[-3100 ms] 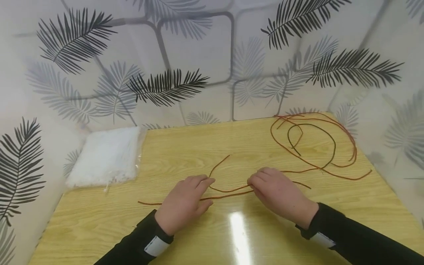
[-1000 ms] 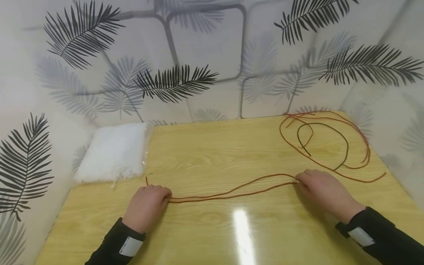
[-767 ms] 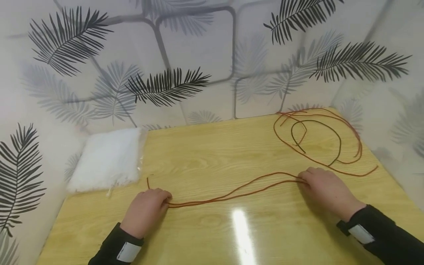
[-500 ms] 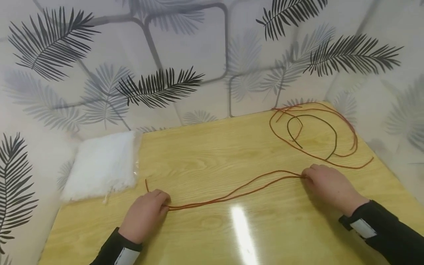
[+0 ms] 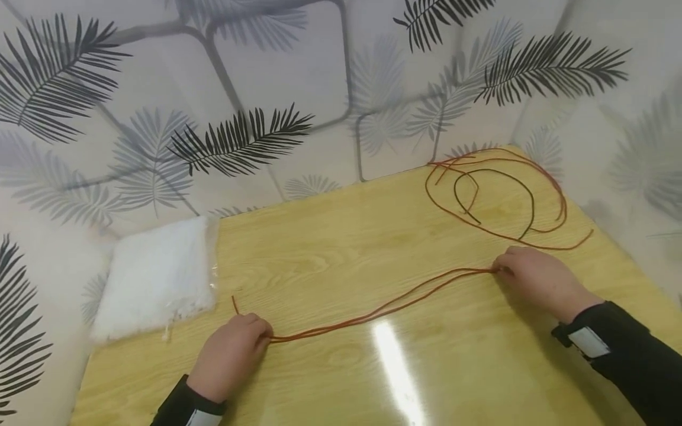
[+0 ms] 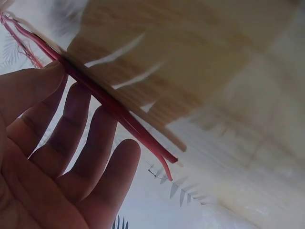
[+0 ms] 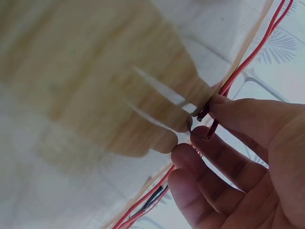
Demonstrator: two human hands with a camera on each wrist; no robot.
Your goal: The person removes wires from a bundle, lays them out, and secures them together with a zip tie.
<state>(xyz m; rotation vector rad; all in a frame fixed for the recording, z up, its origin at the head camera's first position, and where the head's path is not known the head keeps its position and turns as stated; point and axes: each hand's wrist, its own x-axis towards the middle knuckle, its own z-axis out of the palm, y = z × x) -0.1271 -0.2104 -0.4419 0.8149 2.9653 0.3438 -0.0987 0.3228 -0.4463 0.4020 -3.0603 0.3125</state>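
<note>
There, left hand (image 5: 229, 358) and right hand (image 5: 540, 281), fingers (image 7: 231, 156) pinching two red cords (image 5: 353, 322) near opposite ends, lining them up, I'd say, slack right stretch wanting straightening

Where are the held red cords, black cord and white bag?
Held red cords (image 6: 100, 95): left wrist view, visible mid-length.
Black cord (image 5: 533, 206): head view, loop's right side.
White bag (image 5: 157, 275): head view, middle of top.

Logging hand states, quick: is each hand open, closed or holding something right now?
Left hand: closed, pinching two red cords near one end.
Right hand: closed, pinching the same cords near their other end.
</note>
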